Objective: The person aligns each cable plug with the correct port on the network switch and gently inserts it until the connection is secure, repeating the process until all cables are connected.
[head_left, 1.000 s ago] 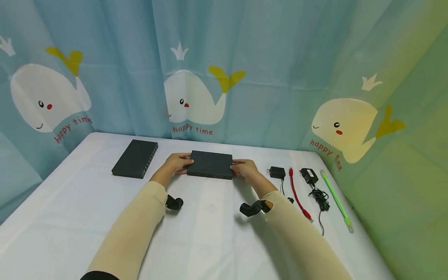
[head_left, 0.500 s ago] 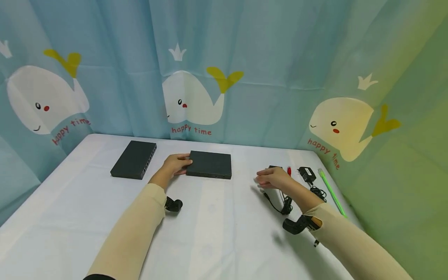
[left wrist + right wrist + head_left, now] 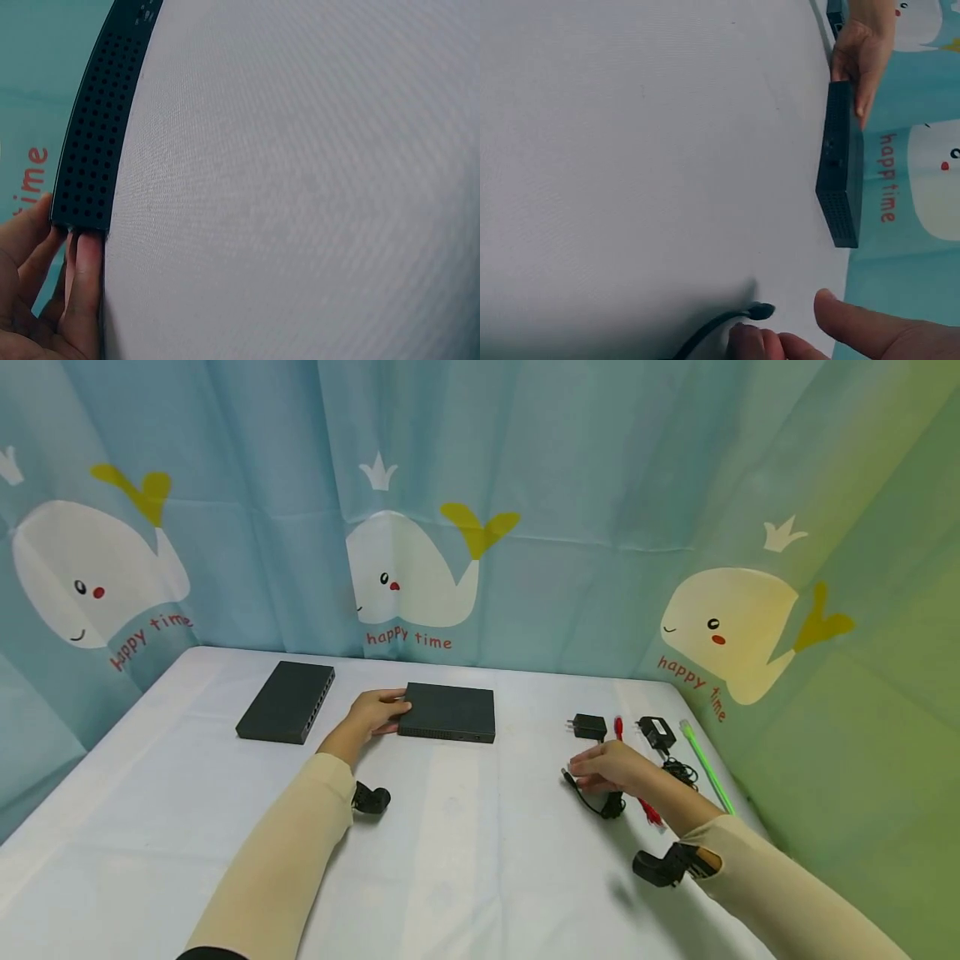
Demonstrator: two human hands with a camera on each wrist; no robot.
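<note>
A black network switch [image 3: 447,712] lies flat near the back of the white table. My left hand [image 3: 367,714] grips its left end, thumb over the top edge and fingers against the end, beside the vent holes in the left wrist view. My right hand [image 3: 611,766] hovers over the thin cable of a black power adapter [image 3: 590,727]. In the right wrist view, the cable's barrel plug [image 3: 761,310] lies just beyond the fingertips, with the thumb held apart from the fingers. Part of the cable is hidden under the hand.
Another black network switch [image 3: 287,702], with ports along one side, lies at the left. A red network cable [image 3: 651,812], a second power adapter [image 3: 657,733] with bundled cord and a green light-stick-like cable [image 3: 707,766] lie at the right. A curtain [image 3: 585,527] hangs behind the table.
My right hand has let go of the switch's right end and moved right and towards me, over the adapter's cable. My left hand has stayed on the switch.
</note>
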